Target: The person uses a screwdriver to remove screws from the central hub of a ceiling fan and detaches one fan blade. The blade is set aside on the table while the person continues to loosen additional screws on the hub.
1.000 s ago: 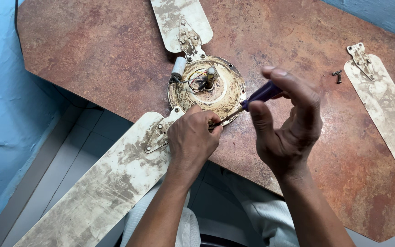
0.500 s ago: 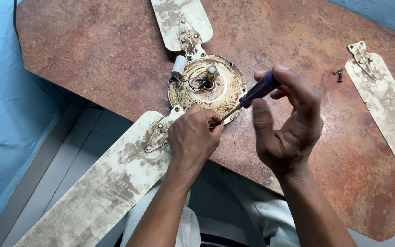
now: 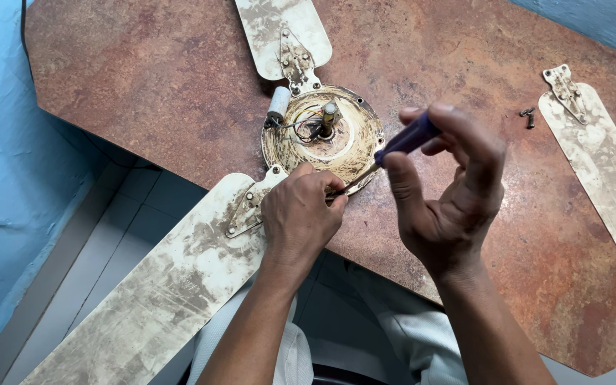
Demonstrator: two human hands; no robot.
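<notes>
A dirty ceiling fan motor hub lies on a brown stone tabletop, with a white capacitor and wires on top. Two stained blades stay attached: one points away, one hangs over the table edge toward me. My right hand grips a screwdriver with a purple handle; its shaft slants down to the hub's near rim. My left hand rests closed at that rim, fingers around the screwdriver tip, hiding what it pinches.
A detached fan blade lies at the right on the tabletop. Two small dark screws sit beside its bracket. Blue wall runs along the left, grey floor tiles below the table edge. My light trousers show underneath.
My right hand has shifted slightly and turned the purple handle between its fingers. My left hand stays at the hub's rim.
</notes>
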